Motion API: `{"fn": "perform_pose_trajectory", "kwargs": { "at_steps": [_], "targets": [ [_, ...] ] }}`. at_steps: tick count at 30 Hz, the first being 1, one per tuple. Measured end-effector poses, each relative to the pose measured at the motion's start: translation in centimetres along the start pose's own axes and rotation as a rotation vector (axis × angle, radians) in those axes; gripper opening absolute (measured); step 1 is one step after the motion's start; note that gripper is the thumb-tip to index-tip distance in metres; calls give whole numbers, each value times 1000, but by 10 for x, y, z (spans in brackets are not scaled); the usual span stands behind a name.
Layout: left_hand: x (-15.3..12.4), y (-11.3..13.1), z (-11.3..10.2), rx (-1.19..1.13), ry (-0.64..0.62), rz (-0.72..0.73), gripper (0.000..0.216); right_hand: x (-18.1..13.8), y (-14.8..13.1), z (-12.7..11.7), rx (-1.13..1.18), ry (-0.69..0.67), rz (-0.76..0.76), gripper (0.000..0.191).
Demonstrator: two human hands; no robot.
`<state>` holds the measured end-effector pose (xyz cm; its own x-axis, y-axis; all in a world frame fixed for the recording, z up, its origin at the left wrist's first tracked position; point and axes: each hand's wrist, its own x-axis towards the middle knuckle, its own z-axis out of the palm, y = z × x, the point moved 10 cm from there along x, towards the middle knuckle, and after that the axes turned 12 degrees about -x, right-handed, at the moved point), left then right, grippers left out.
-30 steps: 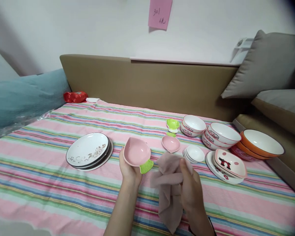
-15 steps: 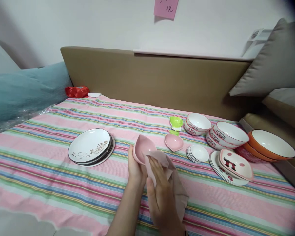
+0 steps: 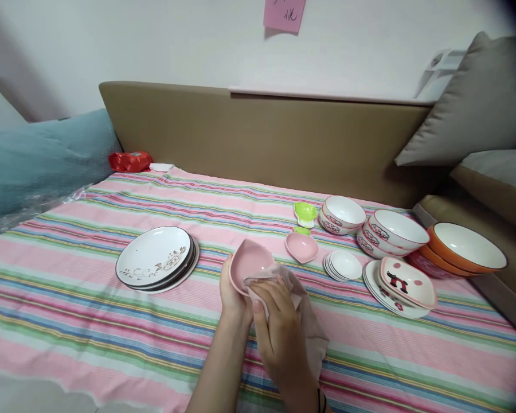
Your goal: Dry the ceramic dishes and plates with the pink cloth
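My left hand (image 3: 231,295) grips a pink peach-shaped dish (image 3: 249,266) from below and tilts it toward me above the striped cloth. My right hand (image 3: 273,324) is closed on a dusty-pink rag (image 3: 306,324) and presses it against the dish's near rim and inside. The rag hangs down past my right wrist. The dish's green leaf part is hidden behind the rag and my fingers.
A stack of white flowered plates (image 3: 155,265) lies to the left. A second pink dish (image 3: 302,247), a green dish (image 3: 305,213), small white saucers (image 3: 343,266), patterned bowls (image 3: 393,232), orange bowls (image 3: 464,249) and a square plate (image 3: 406,281) sit to the right. A brown headboard (image 3: 258,137) is behind.
My right hand brought the rag from beside the dish onto it. The dish went from held flat to tilted toward me, and its green leaf is now covered.
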<state>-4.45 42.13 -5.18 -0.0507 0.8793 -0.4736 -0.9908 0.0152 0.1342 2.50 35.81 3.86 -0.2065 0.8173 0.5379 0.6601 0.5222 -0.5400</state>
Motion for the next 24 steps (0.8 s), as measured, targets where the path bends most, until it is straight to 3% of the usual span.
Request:
{"fn": "perform_pose_trajectory", "kwargs": {
  "at_steps": [6,11,14,17,20,24],
  "targets": [
    [0,8,6,-20,-34,103,34,-3,6,-18,-82,159,-24,31],
    [-6,2,7,64,-20,39,33,-3,14,0,-8,33,94,34],
    [-7,6,1,85,28,94,31,1,17,-2,124,-14,113,32],
    [-5,7,0,81,19,148,30,5,26,-5,57,-39,104,33],
    [-3,0,2,100,-7,105,29,6,37,2,1,-88,130,33],
    [-1,-1,0,140,10,88,26,7,37,17,200,-207,145,37]
  ]
}}
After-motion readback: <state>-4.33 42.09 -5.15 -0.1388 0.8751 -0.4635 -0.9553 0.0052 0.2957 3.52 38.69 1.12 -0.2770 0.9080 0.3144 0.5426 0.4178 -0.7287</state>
